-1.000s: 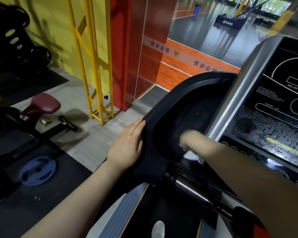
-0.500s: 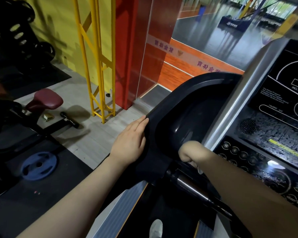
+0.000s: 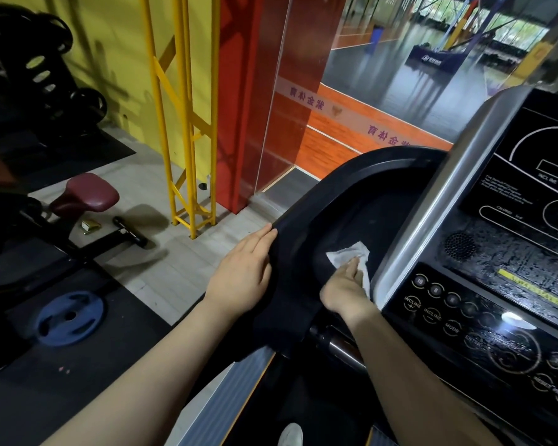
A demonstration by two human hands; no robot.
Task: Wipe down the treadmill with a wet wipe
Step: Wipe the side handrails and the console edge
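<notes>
Head view: the right hand (image 3: 343, 292) presses flat fingers on the wet wipe (image 3: 348, 255) inside the treadmill's side tray (image 3: 303, 226), whose rim the left hand (image 3: 242, 278) rests flat on. Right of that grip, the button panel (image 3: 484, 320) glistens as if wiped; belt and rails probably remain.

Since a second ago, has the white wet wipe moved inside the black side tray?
Yes. The white wet wipe under the right hand has slid up the black side tray, away from its near edge, alongside the silver console post.
</notes>
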